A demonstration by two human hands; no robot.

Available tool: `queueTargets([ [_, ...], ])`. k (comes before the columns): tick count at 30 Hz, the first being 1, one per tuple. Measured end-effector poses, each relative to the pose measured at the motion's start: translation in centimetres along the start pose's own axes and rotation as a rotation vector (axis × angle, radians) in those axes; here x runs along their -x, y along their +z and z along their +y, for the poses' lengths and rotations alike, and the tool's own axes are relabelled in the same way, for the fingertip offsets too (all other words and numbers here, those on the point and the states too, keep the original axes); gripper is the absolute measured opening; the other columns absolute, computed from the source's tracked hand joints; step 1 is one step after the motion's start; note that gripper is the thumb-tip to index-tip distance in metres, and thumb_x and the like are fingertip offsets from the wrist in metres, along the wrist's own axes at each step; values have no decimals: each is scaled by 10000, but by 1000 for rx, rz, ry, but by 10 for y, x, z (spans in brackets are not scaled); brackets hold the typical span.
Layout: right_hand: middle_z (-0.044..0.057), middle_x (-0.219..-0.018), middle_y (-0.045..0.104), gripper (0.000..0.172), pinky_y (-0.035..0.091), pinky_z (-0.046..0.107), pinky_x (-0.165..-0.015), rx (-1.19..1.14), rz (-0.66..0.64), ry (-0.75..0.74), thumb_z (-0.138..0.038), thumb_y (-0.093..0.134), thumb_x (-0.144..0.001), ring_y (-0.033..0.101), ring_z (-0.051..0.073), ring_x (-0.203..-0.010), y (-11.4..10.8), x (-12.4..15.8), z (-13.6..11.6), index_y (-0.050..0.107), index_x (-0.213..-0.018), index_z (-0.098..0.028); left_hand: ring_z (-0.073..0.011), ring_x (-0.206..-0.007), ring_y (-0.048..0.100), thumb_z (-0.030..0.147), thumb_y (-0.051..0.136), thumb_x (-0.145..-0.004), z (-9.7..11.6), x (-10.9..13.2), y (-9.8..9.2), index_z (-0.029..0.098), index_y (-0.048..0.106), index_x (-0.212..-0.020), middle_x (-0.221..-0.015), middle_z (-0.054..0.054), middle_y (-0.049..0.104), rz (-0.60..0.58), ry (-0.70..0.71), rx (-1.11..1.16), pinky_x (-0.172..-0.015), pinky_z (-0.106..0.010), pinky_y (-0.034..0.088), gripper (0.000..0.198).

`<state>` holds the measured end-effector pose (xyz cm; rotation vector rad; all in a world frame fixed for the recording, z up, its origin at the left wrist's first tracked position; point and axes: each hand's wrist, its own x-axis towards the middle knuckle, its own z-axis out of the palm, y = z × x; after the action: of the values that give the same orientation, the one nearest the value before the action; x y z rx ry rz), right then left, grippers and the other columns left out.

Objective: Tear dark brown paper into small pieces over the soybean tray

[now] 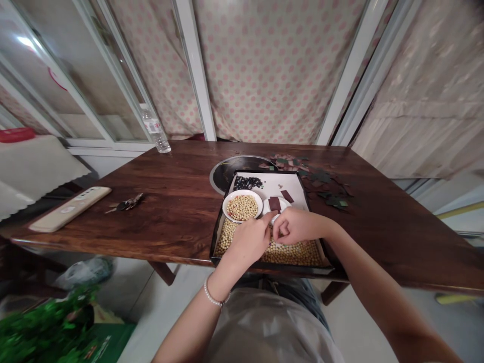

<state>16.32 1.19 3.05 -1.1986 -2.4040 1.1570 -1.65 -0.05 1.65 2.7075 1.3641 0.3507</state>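
My left hand [245,241] and right hand [293,226] meet, fingers curled, over the black tray [260,173] at the tabletop's [170,201] front edge, beside a small white dish [265,205]. Whether they grip anything, I cannot tell. Soybeans [291,254] cover the tray's near end; a bowl [226,206] sits left.

Keys [126,202] and a plastic bottle [155,132] sit on the wooden table [113,222].

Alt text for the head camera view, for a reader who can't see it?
A person's left hand and right hand meet over a black tray of pale soybeans, beside a white bowl of similar beans. Black beans lie in the tray, which sits on a dark wooden table.
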Motion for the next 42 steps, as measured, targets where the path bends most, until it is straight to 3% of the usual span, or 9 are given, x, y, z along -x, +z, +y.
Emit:
queueTargets([
  [7,-24,-437,525,135,349,226,-474,57,660,111,-190,562,-666,439,76,-422,-20,-11,16,684,-684,-135,-220,-630,633,172,318,-876,2,3,-5,202,296,-1397,-751,-89,662,-31,54,-146,-589,-331,455,523],
  [12,-9,-449,548,164,335,221,-460,5,566,103,-223,559,-672,452,85,-432,-16,-22,22,694,-698,-134,-229,-620,634,175,324,-877,3,3,-5,221,308,-1393,-725,-90,657,-32,54,-176,-563,-324,444,518],
  [17,-23,-455,508,159,325,223,-481,86,778,103,-235,576,-668,417,81,-460,-15,-22,26,696,-698,-136,-235,-621,636,168,328,-867,4,3,-6,204,312,-1391,-727,-93,660,-27,66,-166,-555,-326,439,526],
  [21,-12,-480,539,171,317,219,-469,19,614,74,-246,573,-677,426,82,-463,-14,-23,27,701,-712,-139,-230,-628,637,153,333,-861,4,3,-5,191,332,-1381,-755,-105,666,-6,61,-144,-559,-321,433,521],
  [25,-18,-466,510,148,325,228,-486,88,853,111,-216,563,-658,421,86,-468,-15,-23,30,686,-687,-138,-231,-640,639,164,332,-865,4,3,-5,185,323,-1388,-782,-119,671,-18,56,-116,-575,-327,439,524],
  [30,-8,-487,546,165,333,227,-478,17,619,63,-251,570,-677,449,93,-472,-14,-23,29,698,-702,-149,-239,-658,641,148,324,-864,6,3,-6,177,306,-1395,-757,-111,664,-24,53,-112,-589,-335,450,531],
  [34,-12,-489,529,148,349,237,-524,174,868,114,-221,552,-674,449,98,-502,-13,-25,31,685,-664,-156,-226,-648,634,151,333,-862,5,3,-5,179,327,-1386,-756,-108,657,-23,50,-94,-605,-333,452,525],
  [39,-10,-501,549,167,349,224,-510,49,652,40,-237,558,-691,459,96,-508,-14,-24,32,700,-708,-151,-222,-624,627,150,325,-862,4,3,-4,174,339,-1381,-737,-107,653,-19,67,-99,-588,-333,447,520],
  [42,-9,-498,539,145,345,230,-517,125,817,78,-226,565,-675,449,93,-501,-15,-24,34,688,-662,-150,-234,-627,630,161,327,-865,4,3,-5,180,283,-1407,-738,-107,658,-20,72,-118,-575,-338,446,544],
])
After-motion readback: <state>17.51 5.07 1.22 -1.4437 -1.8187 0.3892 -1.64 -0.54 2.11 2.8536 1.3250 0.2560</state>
